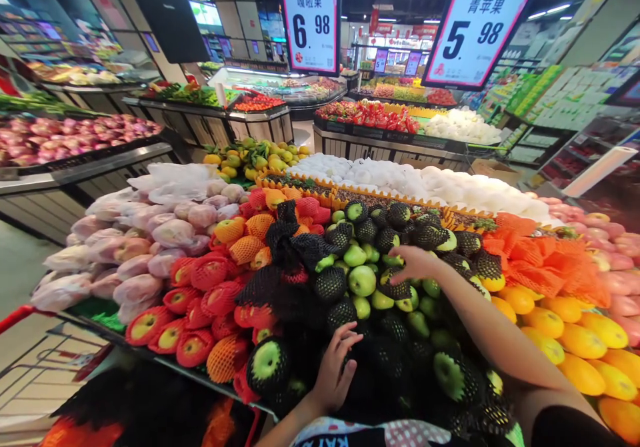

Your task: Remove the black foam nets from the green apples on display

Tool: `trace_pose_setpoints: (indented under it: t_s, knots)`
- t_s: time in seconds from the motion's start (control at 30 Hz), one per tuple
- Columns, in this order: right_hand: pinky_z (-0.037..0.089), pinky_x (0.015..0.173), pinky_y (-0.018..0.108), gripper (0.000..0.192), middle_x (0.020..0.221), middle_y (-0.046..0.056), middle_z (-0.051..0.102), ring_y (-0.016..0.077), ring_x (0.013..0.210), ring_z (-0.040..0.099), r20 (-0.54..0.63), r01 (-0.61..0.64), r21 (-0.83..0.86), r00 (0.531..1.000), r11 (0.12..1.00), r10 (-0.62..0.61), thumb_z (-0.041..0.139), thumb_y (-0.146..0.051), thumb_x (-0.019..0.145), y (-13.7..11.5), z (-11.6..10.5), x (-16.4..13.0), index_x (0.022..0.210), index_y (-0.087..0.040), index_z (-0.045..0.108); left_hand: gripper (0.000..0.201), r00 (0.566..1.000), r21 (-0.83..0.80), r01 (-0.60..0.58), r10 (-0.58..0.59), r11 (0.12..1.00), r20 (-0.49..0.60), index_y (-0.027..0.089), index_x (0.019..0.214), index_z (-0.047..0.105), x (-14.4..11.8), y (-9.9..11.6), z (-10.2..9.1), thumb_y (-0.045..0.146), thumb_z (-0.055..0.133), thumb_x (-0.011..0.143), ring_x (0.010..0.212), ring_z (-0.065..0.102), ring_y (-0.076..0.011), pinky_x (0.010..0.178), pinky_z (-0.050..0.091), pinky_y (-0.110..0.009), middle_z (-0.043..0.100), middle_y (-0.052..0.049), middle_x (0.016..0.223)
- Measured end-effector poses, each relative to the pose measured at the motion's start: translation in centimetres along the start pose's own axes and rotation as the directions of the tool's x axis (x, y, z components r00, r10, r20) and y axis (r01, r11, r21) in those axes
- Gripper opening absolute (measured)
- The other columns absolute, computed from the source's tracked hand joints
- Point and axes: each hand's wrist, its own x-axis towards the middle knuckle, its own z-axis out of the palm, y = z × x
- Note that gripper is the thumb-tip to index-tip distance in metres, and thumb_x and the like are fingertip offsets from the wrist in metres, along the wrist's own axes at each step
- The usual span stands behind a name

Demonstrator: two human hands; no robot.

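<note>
My right hand (pixel 417 265) reaches over a heap of green apples, its fingers apart and pointing left. Just below its fingertips lies a green apple in a black foam net (pixel 395 286); I cannot tell whether they touch it. Nearer to me, my left hand (pixel 334 370) hovers over the dark near part of the heap, fingers loosely spread with nothing in them. Between the hands shows a bare green apple (pixel 362 280). Loose black foam nets (pixel 285 234) lie bunched on the heap's left side.
Red-netted apples (pixel 215 284) and bagged pinkish fruit (pixel 135 254) lie left. Yellow mangoes (pixel 583 340) and an orange net pile (pixel 545 254) lie right. White-wrapped fruit (pixel 400 180) lines the back. Price screens (pixel 310 24) hang above. A shopping cart (pixel 45 374) stands at left.
</note>
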Motion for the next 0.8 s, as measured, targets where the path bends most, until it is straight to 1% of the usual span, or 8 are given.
trace_pose_setpoints:
  t_s: [0.1, 0.23, 0.43, 0.5, 0.6, 0.67, 0.73, 0.8]
  knots:
    - [0.050, 0.088, 0.040, 0.093, 0.125, 0.014, 0.064, 0.0339, 0.105, 0.064, 0.069, 0.017, -0.135, 0.998, 0.991, -0.008, 0.093, -0.031, 0.042, -0.3, 3.8, -3.9, 0.128, -0.022, 0.060, 0.046, 0.999, -0.023, -0.011, 0.011, 1.000, 0.038, 0.028, 0.138, 0.050, 0.1, 0.4, 0.4, 0.049, 0.033, 0.101, 0.122, 0.052, -0.0269, 0.093, 0.049, -0.043, 0.041, -0.014, 0.147]
    - [0.049, 0.090, 0.044, 0.092, 0.130, 0.020, 0.056, 0.0364, 0.111, 0.061, -0.011, -0.049, -0.174, 0.999, 0.984, 0.048, 0.086, -0.028, 0.055, -1.1, 6.2, -5.4, 0.139, -0.016, 0.049, 0.047, 0.993, -0.032, -0.050, 0.053, 0.998, 0.101, 0.028, 0.137, 0.051, 0.2, 1.3, 0.8, 0.050, 0.032, 0.101, 0.123, 0.052, -0.0279, 0.094, 0.049, -0.044, 0.041, -0.014, 0.147]
    - [0.048, 0.096, 0.040, 0.082, 0.128, 0.012, 0.057, 0.0298, 0.112, 0.061, -0.219, -0.065, -0.098, 0.975, 0.993, 0.043, 0.080, -0.038, 0.063, -0.8, 1.4, -7.0, 0.136, -0.022, 0.045, 0.047, 0.986, -0.001, -0.101, 0.100, 0.995, 0.137, 0.026, 0.137, 0.051, -0.3, 1.5, 0.6, 0.048, 0.031, 0.101, 0.121, 0.052, -0.0282, 0.096, 0.048, -0.046, 0.042, -0.016, 0.146]
    - [0.048, 0.097, 0.040, 0.078, 0.129, 0.010, 0.058, 0.0286, 0.113, 0.061, -0.410, -0.100, -0.012, 0.908, 0.995, 0.086, 0.076, -0.041, 0.067, 0.6, -1.3, -7.6, 0.136, -0.024, 0.044, 0.046, 0.990, 0.007, -0.085, 0.083, 0.996, 0.114, 0.025, 0.136, 0.051, -0.5, 1.1, 0.4, 0.047, 0.031, 0.101, 0.120, 0.053, -0.0282, 0.094, 0.049, -0.045, 0.042, -0.016, 0.146]
    - [0.049, 0.096, 0.044, 0.073, 0.124, 0.010, 0.062, 0.0307, 0.112, 0.061, -0.682, -0.197, 0.131, 0.693, 0.972, 0.232, 0.076, -0.048, 0.066, 4.5, -4.8, -8.1, 0.130, -0.024, 0.049, 0.045, 0.994, 0.016, -0.071, 0.070, 0.997, 0.084, 0.024, 0.135, 0.053, -0.6, 0.9, 0.2, 0.046, 0.031, 0.102, 0.120, 0.053, -0.0284, 0.093, 0.049, -0.045, 0.042, -0.016, 0.146]
    - [0.049, 0.096, 0.047, 0.076, 0.123, 0.012, 0.062, 0.0330, 0.113, 0.060, -0.733, -0.318, 0.240, 0.559, 0.917, 0.386, 0.077, -0.051, 0.065, 7.7, -6.1, -8.1, 0.129, -0.022, 0.050, 0.045, 0.994, 0.016, -0.075, 0.074, 0.997, 0.083, 0.024, 0.135, 0.053, -0.6, 1.0, 0.4, 0.046, 0.031, 0.102, 0.120, 0.053, -0.0283, 0.092, 0.050, -0.044, 0.042, -0.016, 0.146]
    - [0.047, 0.098, 0.051, 0.084, 0.124, 0.016, 0.062, 0.0367, 0.114, 0.059, -0.661, -0.452, 0.333, 0.514, 0.828, 0.547, 0.079, -0.053, 0.060, 10.7, -6.5, -8.1, 0.130, -0.018, 0.050, 0.046, 0.993, 0.012, -0.081, 0.080, 0.997, 0.093, 0.024, 0.135, 0.053, -0.5, 1.2, 0.5, 0.046, 0.030, 0.102, 0.119, 0.053, -0.0279, 0.091, 0.050, -0.044, 0.043, -0.016, 0.146]
    - [0.048, 0.098, 0.052, 0.090, 0.123, 0.018, 0.063, 0.0381, 0.113, 0.060, -0.566, -0.500, 0.376, 0.543, 0.780, 0.621, 0.083, -0.053, 0.054, 13.1, -6.0, -8.0, 0.129, -0.015, 0.050, 0.046, 0.991, 0.015, -0.083, 0.081, 0.996, 0.106, 0.025, 0.135, 0.053, -0.5, 1.3, 0.7, 0.047, 0.031, 0.101, 0.119, 0.054, -0.0277, 0.092, 0.050, -0.045, 0.043, -0.016, 0.145]
